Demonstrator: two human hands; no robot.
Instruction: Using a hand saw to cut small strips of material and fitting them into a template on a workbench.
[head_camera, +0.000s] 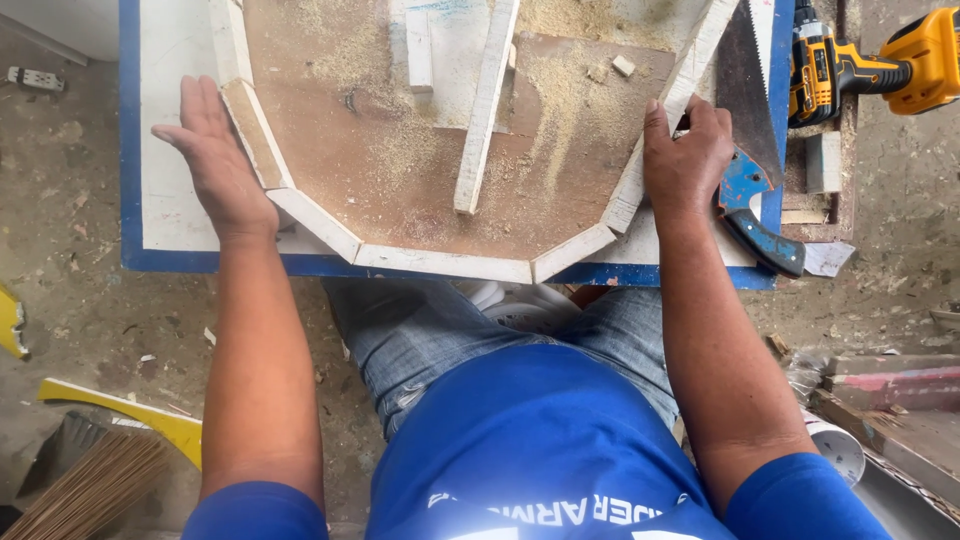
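Observation:
A polygonal frame of white wooden strips (440, 262) lies on a brown board covered with sawdust, on a blue-edged white table (165, 215). My left hand (215, 160) rests flat with fingers together against the frame's left strip (255, 135). My right hand (685, 160) presses on the frame's right strip (640, 180), fingers curled over its edge. A loose white strip (485, 110) lies inside the frame, running away from me.
A handsaw with a blue handle (750, 195) lies right of my right hand. A yellow and black cordless drill (870, 65) sits at the top right. Small wood offcuts (822, 160) lie nearby. A broom (85, 490) and yellow pieces are on the dirt floor at left.

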